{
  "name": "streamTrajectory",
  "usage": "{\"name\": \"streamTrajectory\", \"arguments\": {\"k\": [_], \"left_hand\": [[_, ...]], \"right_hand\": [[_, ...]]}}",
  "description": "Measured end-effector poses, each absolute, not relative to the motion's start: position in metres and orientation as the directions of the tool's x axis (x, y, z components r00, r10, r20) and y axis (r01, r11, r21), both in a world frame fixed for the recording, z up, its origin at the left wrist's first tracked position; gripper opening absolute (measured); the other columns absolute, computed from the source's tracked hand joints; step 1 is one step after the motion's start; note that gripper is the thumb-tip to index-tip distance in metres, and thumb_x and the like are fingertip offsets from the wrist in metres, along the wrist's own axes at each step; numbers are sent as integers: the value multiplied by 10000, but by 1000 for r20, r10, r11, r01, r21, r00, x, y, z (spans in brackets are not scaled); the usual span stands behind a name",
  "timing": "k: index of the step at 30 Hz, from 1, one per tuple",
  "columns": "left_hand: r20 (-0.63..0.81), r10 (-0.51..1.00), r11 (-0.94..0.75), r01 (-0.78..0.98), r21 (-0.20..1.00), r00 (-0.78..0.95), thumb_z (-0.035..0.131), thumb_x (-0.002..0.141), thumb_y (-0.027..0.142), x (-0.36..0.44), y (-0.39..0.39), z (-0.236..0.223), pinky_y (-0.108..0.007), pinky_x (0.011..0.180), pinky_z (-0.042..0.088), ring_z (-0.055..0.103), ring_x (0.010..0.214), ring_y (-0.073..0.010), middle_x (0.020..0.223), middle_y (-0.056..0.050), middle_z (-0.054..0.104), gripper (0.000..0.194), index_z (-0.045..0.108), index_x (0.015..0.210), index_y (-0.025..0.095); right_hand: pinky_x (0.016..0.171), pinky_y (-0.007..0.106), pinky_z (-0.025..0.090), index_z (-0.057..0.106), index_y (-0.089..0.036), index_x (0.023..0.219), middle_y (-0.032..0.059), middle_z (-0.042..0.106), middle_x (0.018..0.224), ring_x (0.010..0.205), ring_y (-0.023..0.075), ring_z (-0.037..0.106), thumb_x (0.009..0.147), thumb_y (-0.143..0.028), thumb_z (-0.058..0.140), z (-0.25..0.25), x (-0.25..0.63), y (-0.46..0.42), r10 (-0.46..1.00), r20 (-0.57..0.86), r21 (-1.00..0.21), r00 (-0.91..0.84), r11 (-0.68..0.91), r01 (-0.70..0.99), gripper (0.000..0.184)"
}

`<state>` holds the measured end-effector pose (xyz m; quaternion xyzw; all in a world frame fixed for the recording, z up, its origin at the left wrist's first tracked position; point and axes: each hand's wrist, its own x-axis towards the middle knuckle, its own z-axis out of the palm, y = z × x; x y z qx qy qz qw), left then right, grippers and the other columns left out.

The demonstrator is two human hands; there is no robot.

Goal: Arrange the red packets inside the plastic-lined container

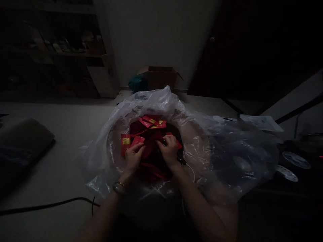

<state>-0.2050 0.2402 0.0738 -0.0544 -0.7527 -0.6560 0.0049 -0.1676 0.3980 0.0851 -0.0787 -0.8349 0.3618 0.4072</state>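
Note:
In dim light, my left hand (pixel 133 156) and my right hand (pixel 169 150) pinch a dark red packet (pixel 149 144) between them, one at each side. Its details are too dark to make out. Around my hands lie several red packets (pixel 125 141), some with gold-yellow print, in a clear plastic bag (pixel 101 168) spread wide open. More red packets (pixel 153 121) are heaped just beyond my fingers, and others lie in shadow below my wrists. A thin white cable passes beside my right wrist.
A cardboard box (pixel 163 76) and a teal bag (pixel 138 83) stand by the wall ahead. Shelves (pixel 101 75) are at the left, a dark door at the right. A black cable (pixel 55 203) crosses the floor at lower left. Round perforated discs (pixel 287 173) lie at right.

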Motion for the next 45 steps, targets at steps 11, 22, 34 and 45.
{"name": "streamTrajectory", "arguments": {"k": [11, 22, 34, 45], "left_hand": [[447, -1, 640, 343, 688, -894, 655, 751, 268, -229, 213, 81, -468, 925, 459, 607, 1040, -291, 1127, -138, 651, 400, 603, 1133, 161], [500, 194, 587, 509, 630, -844, 632, 780, 293, -209, 229, 101, -483, 977, 433, 553, 1135, -296, 1201, -124, 606, 435, 553, 1196, 192], [542, 592, 540, 793, 283, -596, 613, 774, 149, -207, 258, 85, -467, 1035, 352, 479, 1171, -275, 1271, -82, 579, 525, 500, 1284, 204], [494, 529, 588, 718, 373, -690, 659, 775, 214, -203, 263, 75, -416, 867, 456, 580, 1017, -269, 1123, -94, 669, 382, 590, 1150, 194]], "right_hand": [[548, 234, 351, 474, -215, 663, -54, 499, 567, 557, 127, 473, 762, -344, 546, 85, -202, 375, 350, 233, -927, -907, 361, -99, 178], [756, 289, 493, 568, -207, 842, 5, 674, 859, 789, 166, 620, 698, -402, 673, 86, -173, 390, 253, 79, -976, -964, -177, -127, 264], [843, 293, 470, 579, -230, 1044, 6, 634, 980, 918, 162, 583, 788, -413, 584, 89, -165, 398, 107, 77, -997, -991, -3, -78, 315], [903, 322, 448, 650, -203, 944, 26, 675, 1006, 953, 168, 596, 812, -606, 498, 94, -162, 406, 29, 13, -1000, -1000, 26, -12, 451]]}}
